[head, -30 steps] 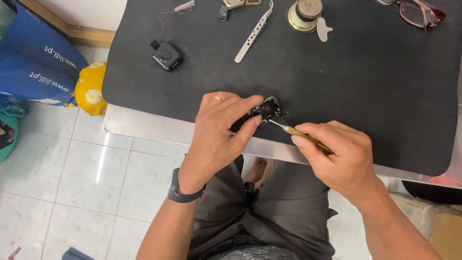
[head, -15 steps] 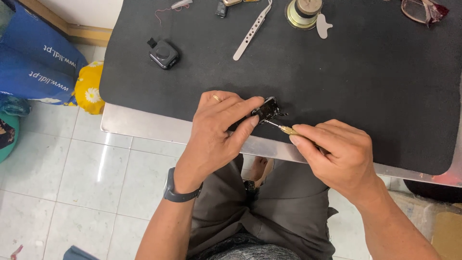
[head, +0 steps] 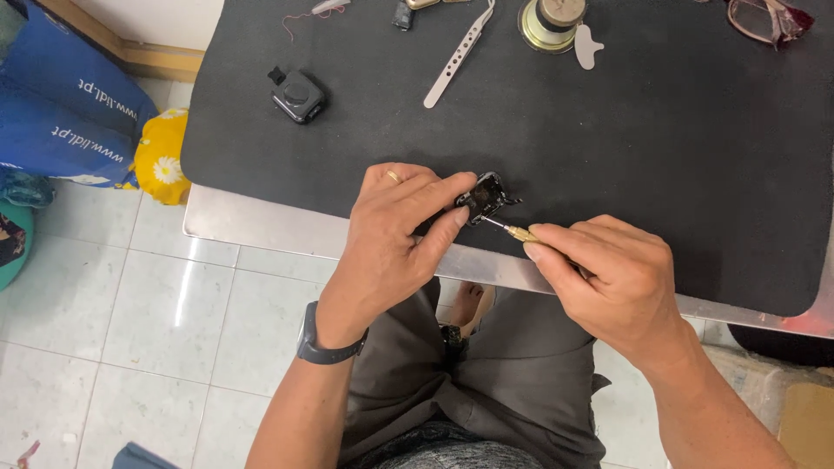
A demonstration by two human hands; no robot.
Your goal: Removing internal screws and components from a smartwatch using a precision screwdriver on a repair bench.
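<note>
Only 1 view, from a head-worn camera: it looks steeply down from close above onto the near edge of the black-matted table (head: 660, 156), lap and tiled floor (head: 130, 330).

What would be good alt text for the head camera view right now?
A person's left hand pinches a small black part on a black mat while the right hand puts a thin brass-tipped screwdriver to it. Tweezers, a small black case and glasses lie farther back.
</note>
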